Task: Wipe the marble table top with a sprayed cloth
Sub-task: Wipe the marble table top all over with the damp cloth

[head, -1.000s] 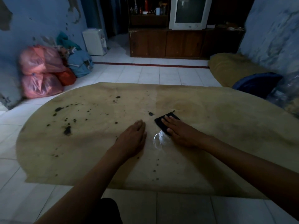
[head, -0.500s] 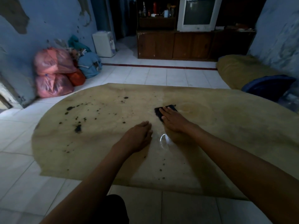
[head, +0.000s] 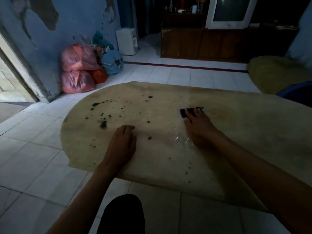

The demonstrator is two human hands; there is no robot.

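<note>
The low oval marble table top point(head: 244, 132) is beige and fills the middle of the view. Dark spots point(head: 103, 124) dot its left half and front. A small dark cloth point(head: 184, 112) lies near the table's middle. My right hand point(head: 198, 126) presses flat on it with straight fingers, covering most of it. A wet shiny patch point(head: 186, 142) shows beside my right wrist. My left hand point(head: 122, 144) rests palm down on the table near the front edge, fingers slightly bent, holding nothing.
Pink plastic bags point(head: 77, 70) and a blue bundle point(head: 112, 62) are piled at the left wall. A white box point(head: 126, 41), a wooden cabinet point(head: 219, 43) with a TV point(head: 229, 12) stand behind. A yellow cushion point(head: 276, 73) lies at the right. White tiled floor surrounds the table.
My right hand has pushed the cloth farther away across the table. The view has swung left, so the table now sits more to the right. My left hand stays resting on the table.
</note>
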